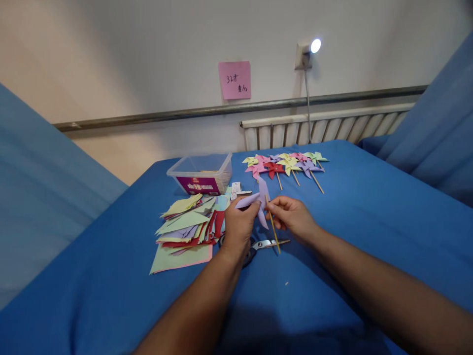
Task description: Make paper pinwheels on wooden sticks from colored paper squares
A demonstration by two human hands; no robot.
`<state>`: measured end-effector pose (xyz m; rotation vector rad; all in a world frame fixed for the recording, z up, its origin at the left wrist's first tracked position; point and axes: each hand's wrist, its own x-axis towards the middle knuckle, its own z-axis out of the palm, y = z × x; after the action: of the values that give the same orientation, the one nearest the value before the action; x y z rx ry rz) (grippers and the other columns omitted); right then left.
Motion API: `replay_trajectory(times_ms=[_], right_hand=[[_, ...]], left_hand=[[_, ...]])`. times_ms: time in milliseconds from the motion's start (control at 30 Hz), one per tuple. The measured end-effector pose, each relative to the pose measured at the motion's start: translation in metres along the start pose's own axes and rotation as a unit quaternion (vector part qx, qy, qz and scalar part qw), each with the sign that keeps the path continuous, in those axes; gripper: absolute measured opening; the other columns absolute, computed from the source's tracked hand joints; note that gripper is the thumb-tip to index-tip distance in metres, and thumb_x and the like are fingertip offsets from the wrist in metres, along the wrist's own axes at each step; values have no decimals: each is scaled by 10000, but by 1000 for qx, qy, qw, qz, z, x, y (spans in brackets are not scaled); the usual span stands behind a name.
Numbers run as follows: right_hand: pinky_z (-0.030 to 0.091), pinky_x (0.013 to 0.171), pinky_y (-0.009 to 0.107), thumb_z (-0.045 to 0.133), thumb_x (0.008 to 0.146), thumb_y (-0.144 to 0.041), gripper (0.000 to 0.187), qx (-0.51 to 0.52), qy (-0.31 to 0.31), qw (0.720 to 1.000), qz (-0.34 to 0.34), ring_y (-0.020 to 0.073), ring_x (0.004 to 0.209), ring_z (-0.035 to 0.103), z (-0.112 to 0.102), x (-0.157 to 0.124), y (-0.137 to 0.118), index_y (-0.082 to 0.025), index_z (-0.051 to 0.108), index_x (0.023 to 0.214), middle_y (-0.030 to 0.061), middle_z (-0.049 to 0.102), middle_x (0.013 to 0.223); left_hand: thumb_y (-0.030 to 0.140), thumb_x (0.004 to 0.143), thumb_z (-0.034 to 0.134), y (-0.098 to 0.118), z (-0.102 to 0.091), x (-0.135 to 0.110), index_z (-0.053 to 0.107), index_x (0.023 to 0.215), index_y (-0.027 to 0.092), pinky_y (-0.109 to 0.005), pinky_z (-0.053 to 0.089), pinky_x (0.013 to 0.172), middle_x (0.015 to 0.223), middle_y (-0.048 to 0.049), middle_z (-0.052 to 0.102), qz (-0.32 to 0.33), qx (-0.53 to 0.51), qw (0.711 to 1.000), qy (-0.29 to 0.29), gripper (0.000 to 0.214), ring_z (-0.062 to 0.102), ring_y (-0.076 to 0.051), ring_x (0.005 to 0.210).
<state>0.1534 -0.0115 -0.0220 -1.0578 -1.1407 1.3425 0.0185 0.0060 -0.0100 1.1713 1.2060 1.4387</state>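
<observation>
lilac pinwheel (263, 187) between left hand (238, 223) and right hand (292, 215)
the left, fingers closed, pinches its blades; the right, fingers curled, grips the wooden stick (275, 232) near its top (i spot scissors (262, 244) just below them).

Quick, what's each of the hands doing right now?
Left hand: closed, holding a lilac paper pinwheel.
Right hand: closed, pinching a thin, yellowish wooden stick.

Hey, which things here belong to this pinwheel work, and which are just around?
Likely part of the work:
- held pinwheel
- stick
- paper
- scissors
- other pinwheels
- possibly the tub

Seemingly just around:
- note
- light
- radiator
</observation>
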Motion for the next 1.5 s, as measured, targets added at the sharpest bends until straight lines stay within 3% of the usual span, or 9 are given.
replay_trajectory(times_ms=[567, 1067, 1500], right_hand=[[285, 379, 217, 649, 740, -563, 359, -29, -23, 999, -33, 72, 369, 400, 4, -5, 3, -219, 552, 707, -67, 505, 498], [255, 371, 201, 672, 718, -539, 362, -13, -24, 1000, -7, 61, 358, 390, 4, -3, 5, -204, 535, 698, -78, 491, 466], [259, 362, 189, 660, 720, -572, 398, -11, -29, 999, -15, 55, 360, 414, 4, -5, 3, -198, 526, 724, -80, 508, 484]], left_hand=[[272, 593, 775, 3, 2, -3, 747, 861, 129, -277, 484, 687, 790, -47, 714, -4, -34, 999, -14, 305, 630, -165, 722], [269, 582, 779, -1, 1, -3, 718, 883, 120, -290, 478, 679, 810, -59, 702, -50, -70, 995, -42, 341, 622, -168, 711], [284, 575, 787, -2, 0, -2, 718, 864, 118, -268, 467, 657, 802, -53, 703, -30, -23, 999, -29, 341, 609, -159, 708]])
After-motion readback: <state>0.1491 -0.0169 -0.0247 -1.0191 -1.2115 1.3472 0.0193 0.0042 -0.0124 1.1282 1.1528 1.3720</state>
